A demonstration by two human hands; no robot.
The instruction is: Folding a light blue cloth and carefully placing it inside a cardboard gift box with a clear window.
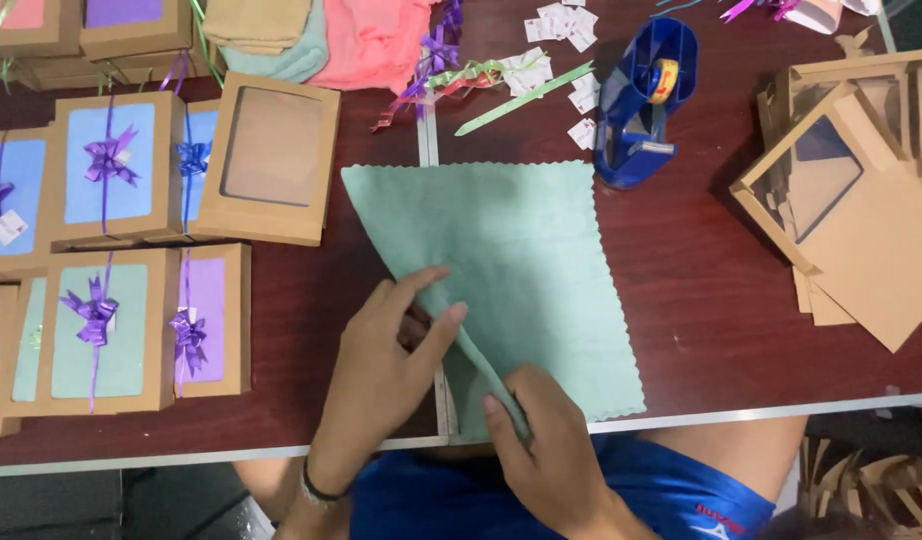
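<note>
Now pinching the green cloth's [521, 260] folded edge, running diagonally near-right from left hand [386, 350] to right hand [546, 440]; both clamped on.

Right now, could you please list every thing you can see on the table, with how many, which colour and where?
green cloth: one, pale green with scalloped edges, middle of the table, being folded along its left edge
tape dispenser: one, blue, behind the cloth to the right
closed gift boxes: several, brown with coloured windows and purple or blue bows, left side
open-window lid: one, brown, beside those boxes
flat boxes: a stack, brown, right side
folded cloths: a few, tan, green and pink, far edge
ribbons: some, purple and green, far middle
small tags: several, white, far middle
table: dark red-brown
left hand: pinches the cloth's fold
right hand: pinches the fold near the front edge
</note>
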